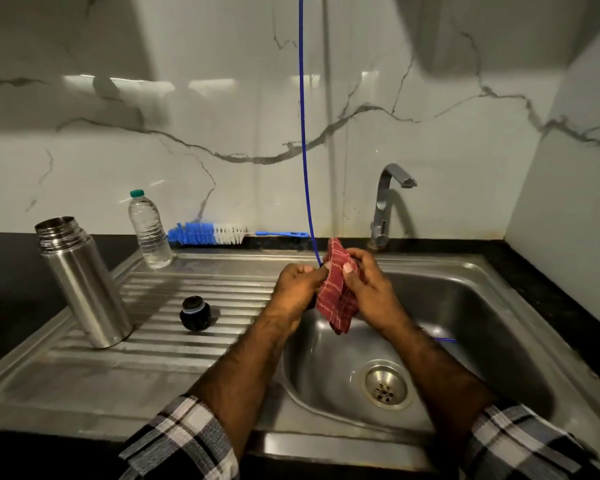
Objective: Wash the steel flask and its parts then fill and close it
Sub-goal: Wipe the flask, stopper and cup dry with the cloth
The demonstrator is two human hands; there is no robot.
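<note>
Over the basin | both hands, left hand [297, 285] and right hand [368, 292], are pinching the red cloth [338, 292] | we are risking dropping it; steel flask [84, 282] standing uncapped at nine o'clock

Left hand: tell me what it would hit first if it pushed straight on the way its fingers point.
The left hand points right, into the red checked cloth it already pinches; just beyond is the right hand, gripping the cloth's other side. Depth is unclear, but nothing else seems to lie between.
</note>
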